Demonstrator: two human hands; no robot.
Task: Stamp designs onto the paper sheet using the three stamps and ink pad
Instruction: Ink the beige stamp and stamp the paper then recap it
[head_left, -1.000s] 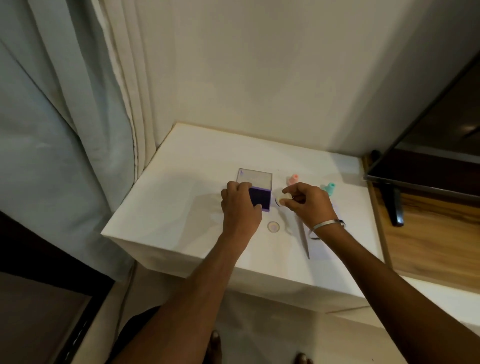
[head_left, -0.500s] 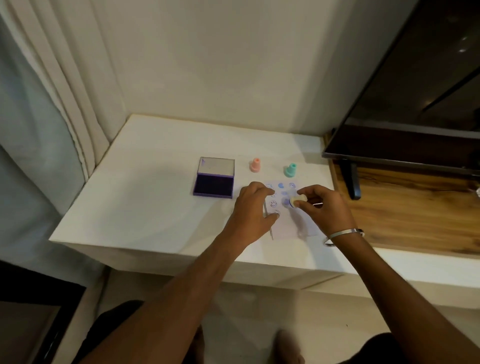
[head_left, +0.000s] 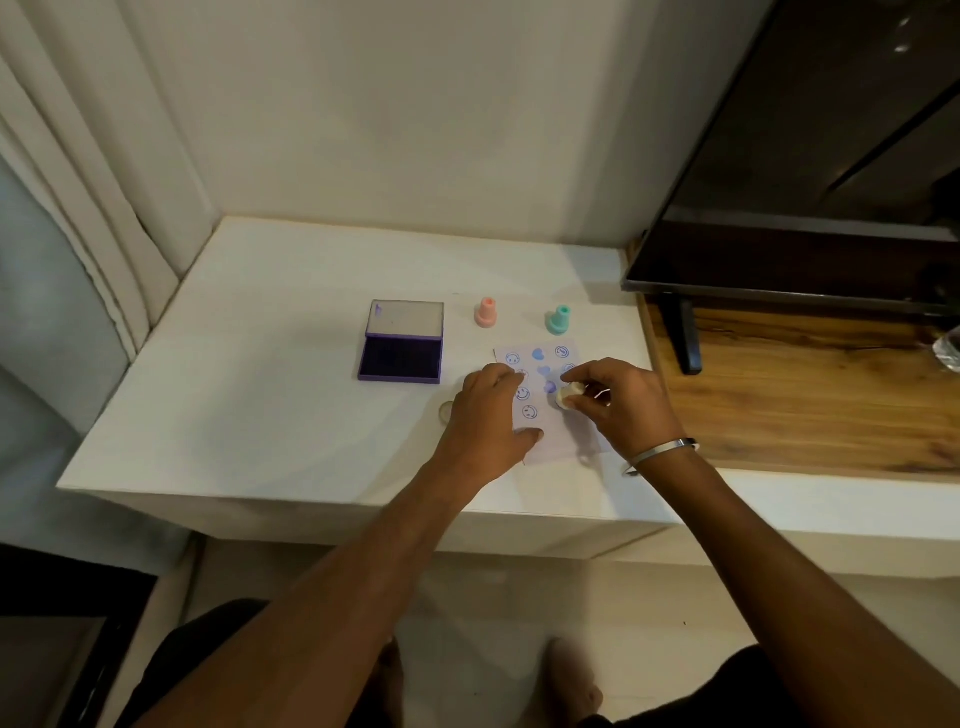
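Pressing stamp: my right hand (head_left: 621, 402) pinches the cream stamp (head_left: 565, 397) between thumb and fingers, its face down on the paper sheet (head_left: 550, 400).
Left hand: my left hand (head_left: 488, 421) lies flat with its fingers released, grasping nothing, palm and thumb weighing down the sheet's left edge.
Paper sheet: pale lilac, lying on the white desk (head_left: 291, 395) just in front of the two idle stamps; it already carries a column of smiley prints, a column of blue hearts and round prints along its right side.
Idle stamps: the pink stamp (head_left: 487, 313) and the teal stamp (head_left: 559, 319) stand upright just behind the sheet, apart from each other.
Ink pad: the purple ink pad (head_left: 402, 349) sits open to the left of the sheet, lid tipped back, dark pad exposed.
Loose cap: a small clear round cap (head_left: 445, 411) rests on the desk just left of my left hand.
Technique, as I judge it: press straight down with even weight, without rocking, and lift vertically so the print does not smear.
Placement: aim for bare paper below the hearts, clear of neighbouring prints.
Risk: if my left hand lets go early, the sheet may lift with the stamp.
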